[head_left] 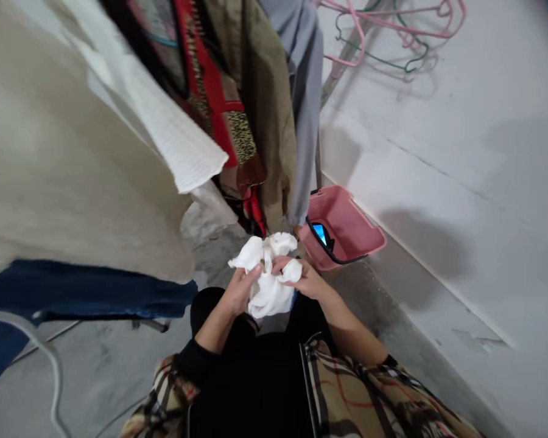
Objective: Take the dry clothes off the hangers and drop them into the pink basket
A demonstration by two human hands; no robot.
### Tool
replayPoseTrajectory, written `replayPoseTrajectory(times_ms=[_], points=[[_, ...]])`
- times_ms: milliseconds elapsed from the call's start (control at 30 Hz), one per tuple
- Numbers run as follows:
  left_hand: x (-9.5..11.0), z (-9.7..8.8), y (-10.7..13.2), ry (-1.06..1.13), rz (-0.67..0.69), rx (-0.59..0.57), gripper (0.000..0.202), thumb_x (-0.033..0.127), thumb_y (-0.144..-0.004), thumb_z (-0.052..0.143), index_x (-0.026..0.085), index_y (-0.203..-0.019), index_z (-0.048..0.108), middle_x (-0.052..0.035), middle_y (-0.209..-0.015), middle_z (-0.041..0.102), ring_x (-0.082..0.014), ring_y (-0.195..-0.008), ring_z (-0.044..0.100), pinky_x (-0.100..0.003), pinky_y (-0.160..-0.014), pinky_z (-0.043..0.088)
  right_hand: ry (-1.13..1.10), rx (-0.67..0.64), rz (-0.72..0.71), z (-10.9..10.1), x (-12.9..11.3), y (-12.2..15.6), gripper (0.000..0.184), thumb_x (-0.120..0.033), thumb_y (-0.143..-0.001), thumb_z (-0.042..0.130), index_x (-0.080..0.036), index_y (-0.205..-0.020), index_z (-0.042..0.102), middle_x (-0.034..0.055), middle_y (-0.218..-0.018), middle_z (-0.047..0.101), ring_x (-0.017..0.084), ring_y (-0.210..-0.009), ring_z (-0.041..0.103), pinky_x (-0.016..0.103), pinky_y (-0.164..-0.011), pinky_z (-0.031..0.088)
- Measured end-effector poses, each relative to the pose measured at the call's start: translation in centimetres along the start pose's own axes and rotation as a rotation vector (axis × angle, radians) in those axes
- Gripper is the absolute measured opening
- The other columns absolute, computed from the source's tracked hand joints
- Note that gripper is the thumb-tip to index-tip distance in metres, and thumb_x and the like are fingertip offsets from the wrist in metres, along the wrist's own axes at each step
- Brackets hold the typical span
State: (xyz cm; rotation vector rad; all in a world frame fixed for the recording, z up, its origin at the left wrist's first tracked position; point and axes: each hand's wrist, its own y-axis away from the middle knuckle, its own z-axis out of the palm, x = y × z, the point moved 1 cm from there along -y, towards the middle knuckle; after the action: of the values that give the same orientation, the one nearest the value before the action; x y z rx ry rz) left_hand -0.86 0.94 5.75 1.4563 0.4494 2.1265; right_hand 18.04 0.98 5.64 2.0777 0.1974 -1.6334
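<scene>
A person's left hand (240, 291) and right hand (305, 281) hold a crumpled white cloth (268, 297). The fingers (283, 263) are clenched around it from both sides, likely keeping it off the floor. Just beyond the fingers, a pink basket (352, 226) holds a phone (320, 233), below hanging clothes (265, 103).

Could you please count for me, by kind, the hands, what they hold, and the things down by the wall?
hands: 2, the left hand and the right hand
white cloth, gripped by both hands: 1
pink basket: 1
phone, inside the basket: 1
total: 5
</scene>
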Motion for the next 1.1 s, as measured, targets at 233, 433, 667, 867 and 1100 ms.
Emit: replayPoseTrajectory(times_ms=[233,433,667,867,1100], points=[[3.9,-2.6,4.3,0.229,0.096,0.056,0.045,0.046,-0.063,0.083,0.012,-0.091,0.071,-0.0103,-0.085,0.075,-0.0288,-0.090,0.071,-0.039,-0.084,0.056,-0.218,-0.255,-0.140,5.0,-1.9,2.4,0.067,-0.048,-0.083,0.066,-0.023,-0.140,0.042,0.0103,-0.132,0.055,0.020,-0.117,0.055,0.038,-0.099,0.046],[3.5,-3.3,6.3,0.176,0.138,-0.062,0.037,0.046,-0.069,0.079,0.013,-0.084,0.073,-0.0087,-0.083,0.074,-0.0258,-0.087,0.070,-0.036,-0.082,0.055,-0.476,-0.184,-0.008,6.8,-0.3,1.8,0.079,-0.053,-0.078,0.069,-0.026,-0.144,0.036,0.0100,-0.123,0.056,0.016,-0.103,0.058,0.032,-0.089,0.047],[3.5,-2.6,6.1,0.009,0.148,-0.169,0.045,0.050,-0.070,0.077,0.013,-0.095,0.074,-0.0121,-0.099,0.074,-0.0286,-0.100,0.067,-0.039,-0.092,0.051,-0.058,0.115,-0.185,5.0,-1.2,1.8,0.032,-0.049,-0.087,0.058,-0.018,-0.084,0.063,0.0054,-0.096,0.062,0.016,-0.094,0.058,0.035,-0.093,0.044],[5.1,-3.0,4.6,0.056,0.263,-0.004,0.042,0.046,-0.073,0.075,0.015,-0.100,0.073,-0.0104,-0.105,0.074,-0.0254,-0.104,0.066,-0.035,-0.096,0.049,-0.307,0.429,-0.226,0.5,-3.0,2.1,0.027,-0.048,-0.093,0.048,-0.022,-0.085,0.053,-0.0063,-0.059,0.043,0.009,-0.056,0.046,0.026,-0.068,0.047],[7.4,-1.1,5.4,0.093,0.255,-0.128,0.050,0.056,-0.065,0.077,0.015,-0.094,0.073,-0.0104,-0.095,0.075,-0.0318,-0.109,0.065,-0.042,-0.096,0.051,-0.010,-0.075,-0.239,3.6,-3.6,-0.4,0.054,-0.049,-0.075,0.070,-0.019,-0.119,0.060,0.0074,-0.112,0.065,0.021,-0.108,0.056,0.036,-0.096,0.045]])
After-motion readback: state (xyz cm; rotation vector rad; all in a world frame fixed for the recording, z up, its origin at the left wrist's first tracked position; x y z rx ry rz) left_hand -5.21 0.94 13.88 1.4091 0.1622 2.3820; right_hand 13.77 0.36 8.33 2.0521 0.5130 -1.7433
